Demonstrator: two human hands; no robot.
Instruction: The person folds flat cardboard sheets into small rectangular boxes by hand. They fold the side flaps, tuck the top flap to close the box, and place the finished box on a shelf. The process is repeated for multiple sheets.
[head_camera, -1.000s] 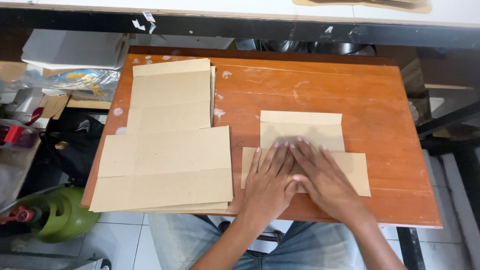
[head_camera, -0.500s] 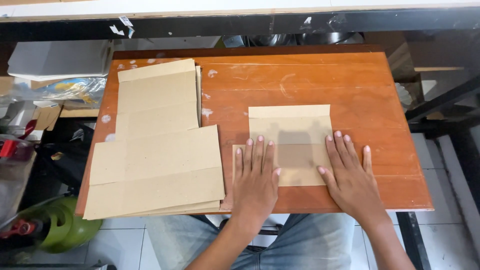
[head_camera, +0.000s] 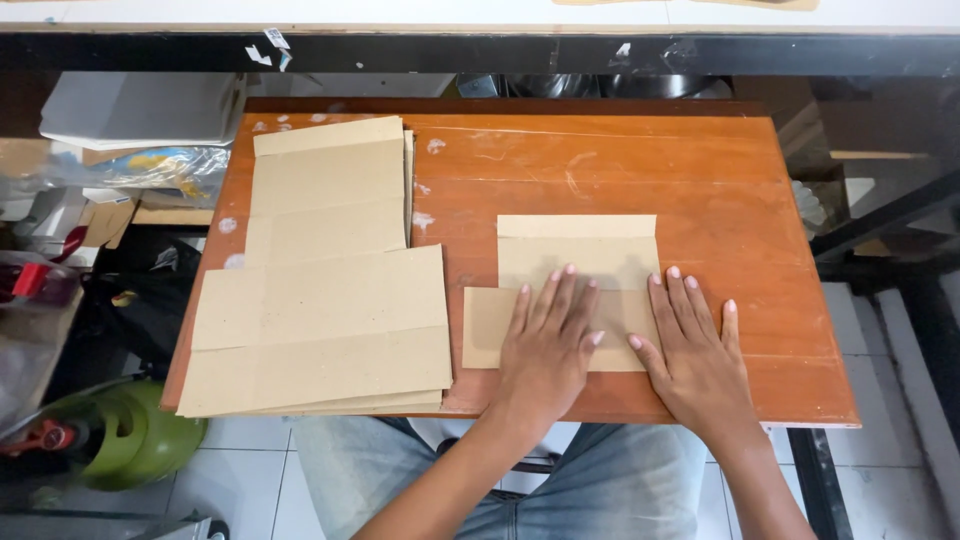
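Shifted left hand (head_camera: 545, 345) rightward onto middle of folded brown cardboard sheet (head_camera: 577, 262), fingers flat, gripping nothing; right hand (head_camera: 695, 350) flat at its right edge on orange wooden tabletop (head_camera: 700, 180).

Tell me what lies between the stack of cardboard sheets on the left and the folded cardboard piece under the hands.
In the head view, only a narrow bare strip of the orange wooden table separates the cardboard stack from the folded cardboard piece.
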